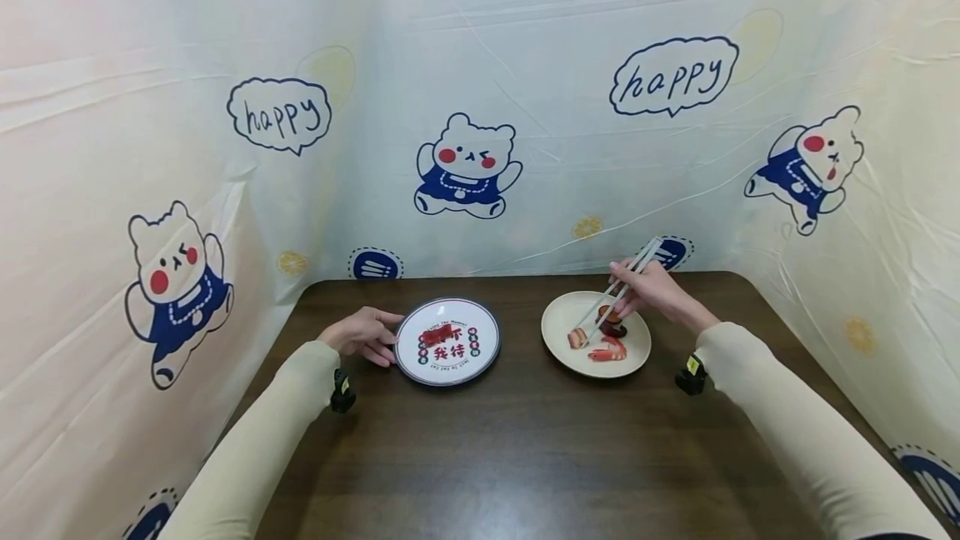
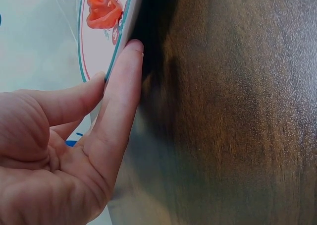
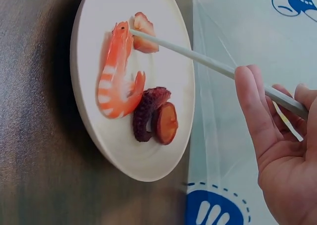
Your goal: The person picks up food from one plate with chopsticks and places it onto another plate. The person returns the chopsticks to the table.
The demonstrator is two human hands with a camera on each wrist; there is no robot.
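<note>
Pinching the rim of a printed plate (image 1: 457, 312) with the left grip (image 1: 362, 335), nearly closed, with thumb and fingers meeting at the edge. Got a red-orange food piece (image 2: 104, 11) sitting on that plate, just to the right of the left grip.

Holding pale chopsticks (image 3: 198, 58) in the right grip (image 1: 651, 287), curled snugly round the shafts and aiming down-left over a cream plate (image 1: 564, 315). Reaching a small layered food piece (image 1: 577, 338) with the tips, lower left of the right grip. Can't tell whether properly pinched or just straddled.

Also on the cream plate: an orange shrimp (image 3: 116, 84), below the right grip and near the layered food piece. Plus a dark purple tentacle piece (image 3: 143, 117) and an orange-brown slice (image 3: 167, 124), side by side, closest to the right grip.

Seeing dark wood tabletop (image 1: 487, 440) under both grips, and behind them a pale curtain (image 1: 562, 65) with bears and "happy" bubbles. Wearing small black cameras (image 1: 342, 394) just behind each grip.
</note>
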